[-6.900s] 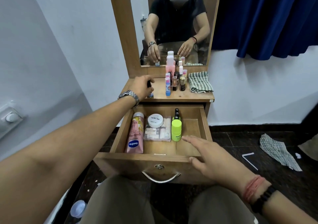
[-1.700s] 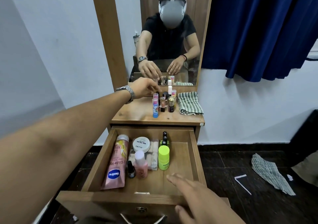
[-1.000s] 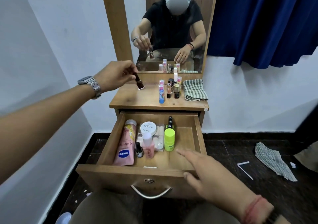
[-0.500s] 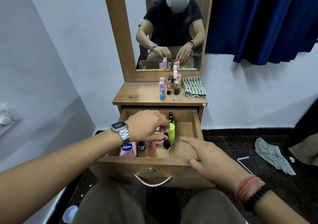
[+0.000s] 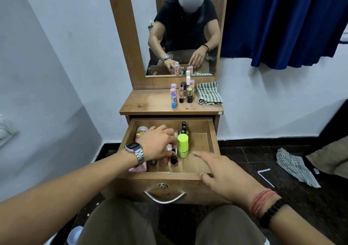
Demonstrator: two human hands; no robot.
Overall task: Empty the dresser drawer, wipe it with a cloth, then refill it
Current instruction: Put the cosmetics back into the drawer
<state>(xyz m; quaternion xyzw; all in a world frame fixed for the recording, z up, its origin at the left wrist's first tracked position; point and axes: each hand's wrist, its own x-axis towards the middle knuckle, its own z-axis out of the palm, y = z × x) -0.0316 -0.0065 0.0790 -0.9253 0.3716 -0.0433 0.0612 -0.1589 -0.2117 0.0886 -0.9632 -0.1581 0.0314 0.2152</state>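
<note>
Left hand pinching dark bottle beside green tube; right hand spread on drawer edge

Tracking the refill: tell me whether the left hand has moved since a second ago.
Yes. The left hand came down from above the dresser top into the open drawer, fingers at a small dark bottle.

Lime-green bottle, green-checked cloth, navy curtain

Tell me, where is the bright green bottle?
The green bottle stands upright in the open drawer, near its middle, just right of the left hand.
</note>
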